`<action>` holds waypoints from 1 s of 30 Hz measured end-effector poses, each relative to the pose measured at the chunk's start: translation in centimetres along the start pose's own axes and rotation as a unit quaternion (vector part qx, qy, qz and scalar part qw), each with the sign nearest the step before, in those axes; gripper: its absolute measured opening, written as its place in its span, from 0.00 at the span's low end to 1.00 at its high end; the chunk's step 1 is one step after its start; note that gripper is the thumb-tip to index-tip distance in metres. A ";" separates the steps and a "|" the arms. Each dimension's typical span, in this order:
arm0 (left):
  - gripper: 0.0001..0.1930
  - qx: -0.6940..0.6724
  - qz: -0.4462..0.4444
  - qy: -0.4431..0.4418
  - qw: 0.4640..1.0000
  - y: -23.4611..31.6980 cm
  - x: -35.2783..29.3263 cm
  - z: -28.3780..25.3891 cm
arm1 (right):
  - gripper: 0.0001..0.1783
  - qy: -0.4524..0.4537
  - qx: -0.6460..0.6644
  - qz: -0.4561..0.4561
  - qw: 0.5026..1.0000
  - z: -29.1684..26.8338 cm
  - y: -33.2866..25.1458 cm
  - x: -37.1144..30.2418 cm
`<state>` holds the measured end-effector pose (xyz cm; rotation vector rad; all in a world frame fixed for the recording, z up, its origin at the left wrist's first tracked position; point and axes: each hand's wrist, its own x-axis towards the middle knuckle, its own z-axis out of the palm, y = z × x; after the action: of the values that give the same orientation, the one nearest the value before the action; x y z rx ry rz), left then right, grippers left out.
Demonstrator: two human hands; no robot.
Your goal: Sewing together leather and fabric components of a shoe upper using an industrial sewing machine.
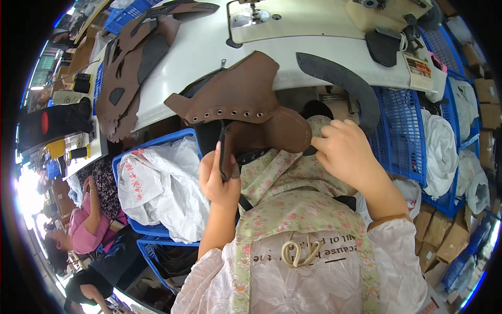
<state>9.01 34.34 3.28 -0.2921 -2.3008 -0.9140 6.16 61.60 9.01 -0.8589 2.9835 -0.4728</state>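
A brown leather shoe upper (238,94) with a row of metal eyelets lies partly on the front edge of the white table and hangs over my lap. A zipper pull shows at its far edge. My left hand (219,180) is closed on its dark-lined near edge, with one finger stretched up along it. At the rounded end on the right, my right hand (345,152) pinches the rim between bent fingers. Part of the grip is hidden behind the fingers. A curved black strip (348,86) rests on the table edge just beyond my right hand.
Ahead stands a sewing machine (298,23) on the white table (193,52). Brown leather pieces (123,73) are heaped at the left. A blue crate (130,222) with white plastic bags is beside my left arm; blue baskets (400,131) stand right. Other people sit at the far left.
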 end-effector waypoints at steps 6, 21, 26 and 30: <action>0.07 0.011 -0.056 0.002 0.998 0.7 0.1 -0.2 | 0.04 0.014 0.002 -0.007 1.000 0.3 0.2 -0.3; 0.06 0.037 -0.060 0.020 0.997 2.0 1.0 0.1 | 0.06 0.056 -0.022 -0.020 0.998 0.5 1.3 -0.8; 0.07 0.028 -0.057 0.029 0.998 2.0 1.1 0.0 | 0.12 0.056 0.060 0.006 0.997 -0.9 2.8 -0.8; 0.07 0.031 -0.052 0.020 0.998 1.9 1.2 -0.1 | 0.16 0.079 0.099 0.036 0.991 -2.3 3.7 -0.6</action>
<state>8.90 35.65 5.11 -0.1280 -2.3195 -0.8894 4.57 65.50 10.07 -0.7271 3.0232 -0.8556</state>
